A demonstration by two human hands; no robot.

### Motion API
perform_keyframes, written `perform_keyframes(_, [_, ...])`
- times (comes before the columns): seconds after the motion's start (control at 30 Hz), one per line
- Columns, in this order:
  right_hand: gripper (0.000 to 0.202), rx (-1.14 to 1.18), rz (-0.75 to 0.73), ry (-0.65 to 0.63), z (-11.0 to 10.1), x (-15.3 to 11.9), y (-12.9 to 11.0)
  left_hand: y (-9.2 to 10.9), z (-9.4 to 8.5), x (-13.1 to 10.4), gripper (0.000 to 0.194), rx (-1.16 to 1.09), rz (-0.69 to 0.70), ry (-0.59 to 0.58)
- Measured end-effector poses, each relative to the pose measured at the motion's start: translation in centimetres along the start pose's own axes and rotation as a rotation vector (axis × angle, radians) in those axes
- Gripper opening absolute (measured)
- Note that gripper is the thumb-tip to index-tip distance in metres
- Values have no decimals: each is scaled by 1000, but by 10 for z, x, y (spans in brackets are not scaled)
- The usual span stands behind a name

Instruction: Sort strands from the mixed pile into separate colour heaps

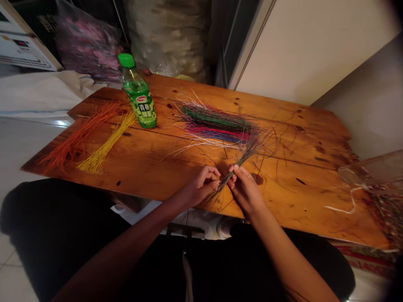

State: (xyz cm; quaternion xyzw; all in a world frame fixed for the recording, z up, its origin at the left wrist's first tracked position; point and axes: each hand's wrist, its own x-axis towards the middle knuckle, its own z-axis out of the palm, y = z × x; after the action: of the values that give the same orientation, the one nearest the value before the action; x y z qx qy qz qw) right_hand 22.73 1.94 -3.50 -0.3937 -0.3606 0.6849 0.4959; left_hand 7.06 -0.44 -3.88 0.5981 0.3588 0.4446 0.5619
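A brown wooden table (283,184) is seen in a room with a pale tiled floor (15,142) and a light wall panel (315,46). On the table, a green-capped bottle (141,100), an orange bundle (85,132), a yellow bundle (108,144) and a multicoloured pile (217,121) are placed. The grey strand bundle (245,155) is held over the near edge, slanting, with its long axis pointed from near left to far right, toward the pile. It is pinched by the right hand (244,182). The left hand (206,182) is half closed beside the lower end; whether strands are gripped there cannot be told surely.
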Motion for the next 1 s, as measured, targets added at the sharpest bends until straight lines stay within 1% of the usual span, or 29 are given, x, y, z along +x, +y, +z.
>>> perform_keyframes(0.17, [17, 173, 34, 74, -2, 4, -2, -1, -1, -1, 14, 27, 17, 0])
perform_keyframes(0.27, [18, 256, 45, 108, -5, 7, -3, 4, -2, -1, 10, 24, 21, 56])
perform_keyframes(0.33, [17, 281, 44, 111, -6, 9, -4, 8, -4, -2, 6, 13, 16, 151])
perform_keyframes(0.4, [16, 295, 48, 96, -8, 9, -3, 10, -6, -2, 4, -12, 18, 282])
perform_keyframes(0.5, [17, 297, 42, 69, -9, 10, -3, 6, -10, 0, 4, -54, 53, 464])
perform_keyframes(0.63, [17, 274, 47, 28, -11, 9, -3, -4, -19, 5, 3, -70, 119, 629])
perform_keyframes(0.7, [18, 286, 71, 13, -11, 9, -4, -6, -28, 5, 5, -7, 133, 682])
perform_keyframes(0.77, [18, 313, 96, 11, -11, 8, -4, -5, -37, 5, 10, 142, 155, 702])
perform_keyframes(0.83, [17, 323, 108, 10, -11, 8, -3, -2, -46, 6, 14, 408, 204, 658])
perform_keyframes(0.9, [17, 305, 104, 2, -11, 8, -3, 1, -50, 9, 19, 704, 268, 540])
perform_keyframes(0.93, [17, 295, 103, -4, -11, 8, -3, 2, -50, 12, 23, 818, 293, 479])
perform_keyframes(1.0, [16, 284, 103, -9, -11, 8, -2, 2, -48, 21, 29, 953, 316, 390])
